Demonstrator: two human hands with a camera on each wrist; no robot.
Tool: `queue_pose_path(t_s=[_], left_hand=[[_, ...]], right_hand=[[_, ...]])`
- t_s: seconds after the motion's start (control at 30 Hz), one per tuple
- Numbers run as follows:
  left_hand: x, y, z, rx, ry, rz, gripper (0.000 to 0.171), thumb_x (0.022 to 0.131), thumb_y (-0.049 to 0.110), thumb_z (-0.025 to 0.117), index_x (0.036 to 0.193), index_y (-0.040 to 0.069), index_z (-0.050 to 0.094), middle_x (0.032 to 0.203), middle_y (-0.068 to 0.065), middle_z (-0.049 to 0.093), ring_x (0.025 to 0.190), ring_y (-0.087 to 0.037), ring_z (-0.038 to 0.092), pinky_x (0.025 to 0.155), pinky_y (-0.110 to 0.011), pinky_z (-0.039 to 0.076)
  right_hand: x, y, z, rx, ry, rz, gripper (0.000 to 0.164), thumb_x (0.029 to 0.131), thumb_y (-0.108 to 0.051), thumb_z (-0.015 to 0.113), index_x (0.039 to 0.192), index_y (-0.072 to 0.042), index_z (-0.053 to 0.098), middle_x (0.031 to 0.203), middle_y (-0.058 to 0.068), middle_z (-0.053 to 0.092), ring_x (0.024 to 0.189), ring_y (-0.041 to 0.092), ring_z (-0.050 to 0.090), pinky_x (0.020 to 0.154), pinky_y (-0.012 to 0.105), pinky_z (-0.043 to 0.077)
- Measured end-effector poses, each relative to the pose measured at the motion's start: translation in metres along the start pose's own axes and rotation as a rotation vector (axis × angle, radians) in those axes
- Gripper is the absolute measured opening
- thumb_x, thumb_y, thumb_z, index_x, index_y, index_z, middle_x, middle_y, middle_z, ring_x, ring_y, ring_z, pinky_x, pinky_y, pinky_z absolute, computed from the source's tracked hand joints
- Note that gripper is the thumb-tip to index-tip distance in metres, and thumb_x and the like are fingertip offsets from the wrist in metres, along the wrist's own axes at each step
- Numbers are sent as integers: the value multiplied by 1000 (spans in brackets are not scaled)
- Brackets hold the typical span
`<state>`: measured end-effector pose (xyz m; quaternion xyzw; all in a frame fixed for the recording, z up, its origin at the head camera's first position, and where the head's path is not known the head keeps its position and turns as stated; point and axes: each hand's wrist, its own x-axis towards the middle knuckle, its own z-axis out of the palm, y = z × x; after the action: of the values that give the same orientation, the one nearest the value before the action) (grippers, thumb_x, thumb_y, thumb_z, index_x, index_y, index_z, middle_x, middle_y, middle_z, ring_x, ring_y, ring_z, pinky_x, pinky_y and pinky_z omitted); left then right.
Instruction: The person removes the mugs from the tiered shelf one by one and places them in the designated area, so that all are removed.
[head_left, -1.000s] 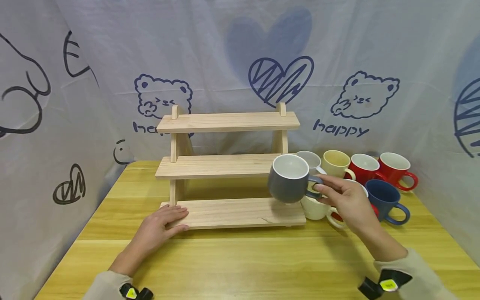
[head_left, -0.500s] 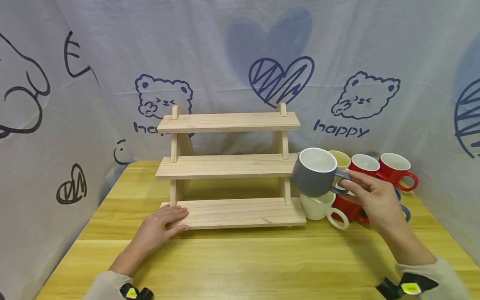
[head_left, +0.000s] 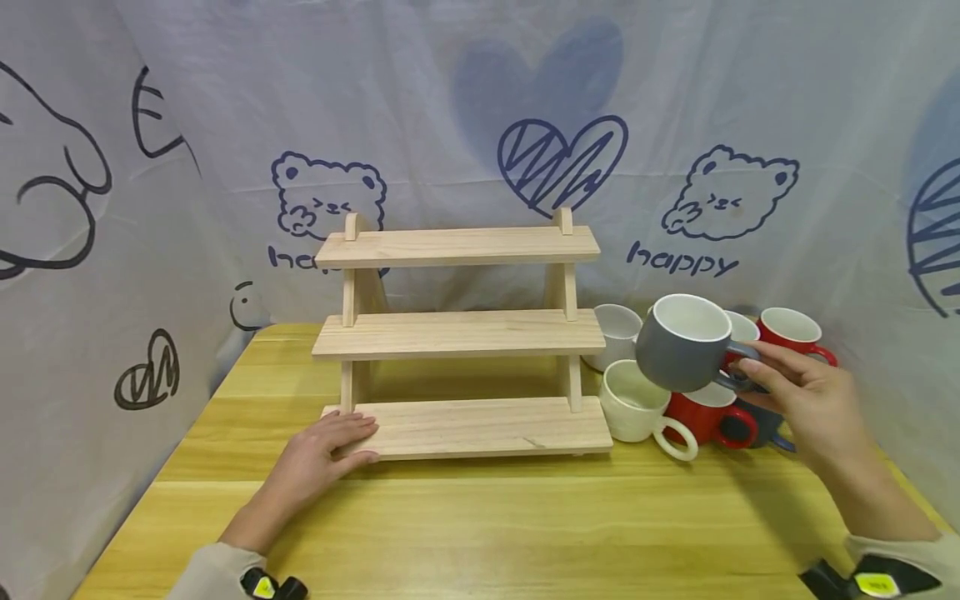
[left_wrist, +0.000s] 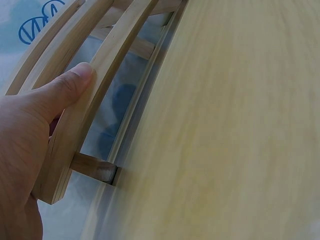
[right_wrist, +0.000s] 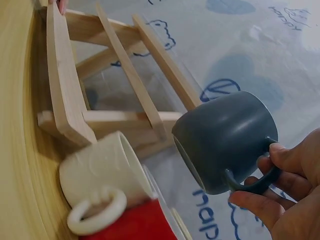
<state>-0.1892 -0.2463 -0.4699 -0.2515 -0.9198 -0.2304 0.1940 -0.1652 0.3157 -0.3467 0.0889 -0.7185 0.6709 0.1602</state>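
Observation:
My right hand pinches the handle of a dark grey mug with a white inside. The mug is held upright above the group of mugs right of the rack. In the right wrist view, the grey mug has fingers and thumb around its handle. A cream mug and a red mug stand below it. My left hand rests on the left end of the bottom shelf of a three-tier wooden rack. The left wrist view shows its thumb on the plank.
A white mug stands behind the cream one. Another red mug is at the back right, and a blue mug is partly covered by the right hand. A printed curtain hangs behind the wooden table.
My right hand has carried the grey mug rightward, away from the rack's right end and over the other mugs. The left hand keeps its place on the bottom shelf.

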Motion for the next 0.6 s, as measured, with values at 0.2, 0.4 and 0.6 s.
queue_pose_path(t_s=[0.2, 0.4, 0.6], left_hand=[[0, 1, 0, 1, 2, 2, 44, 78, 30, 81, 117, 10, 73, 119, -4, 69, 116, -28, 61, 109, -49, 39], [0, 0, 0, 2, 9, 8, 44, 78, 30, 82, 117, 10, 73, 119, -4, 69, 116, -27, 61, 109, -47, 39], [0, 0, 0, 1, 3, 2, 44, 79, 31, 81, 117, 12, 73, 120, -3, 69, 116, -27, 61, 109, -46, 39]], right_hand=[[1, 3, -20, 113, 28, -42, 24, 92, 6, 62, 110, -4, 74, 99, -3, 72, 84, 7, 71, 67, 24, 59], [3, 2, -41, 115, 109, -18, 21, 92, 1, 64, 103, -13, 76, 96, -8, 72, 83, 3, 69, 64, 21, 59], [2, 6, -60, 104, 168, -27, 19, 93, -1, 63, 102, -14, 74, 93, -7, 72, 81, 2, 69, 65, 19, 59]])
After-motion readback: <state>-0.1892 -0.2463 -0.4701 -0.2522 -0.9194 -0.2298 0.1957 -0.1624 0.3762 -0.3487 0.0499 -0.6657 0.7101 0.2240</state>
